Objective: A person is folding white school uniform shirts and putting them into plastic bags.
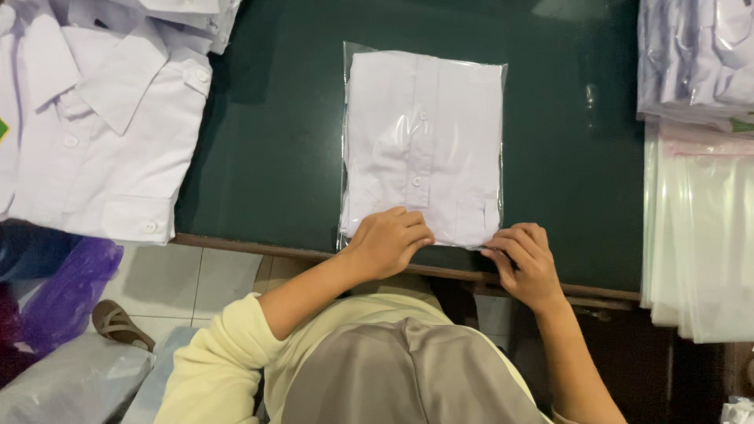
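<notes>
Both my hands rest on the bagged shirt's near edge: left hand (389, 239) curled, knuckles down. Right hand (525, 259) pinches the bagged shirt (424, 133) on the desk (267, 141)

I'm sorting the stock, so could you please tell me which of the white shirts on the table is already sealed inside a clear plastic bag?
The folded white shirt at the table's centre, under both hands; the shirts at far left lie bare.
</notes>
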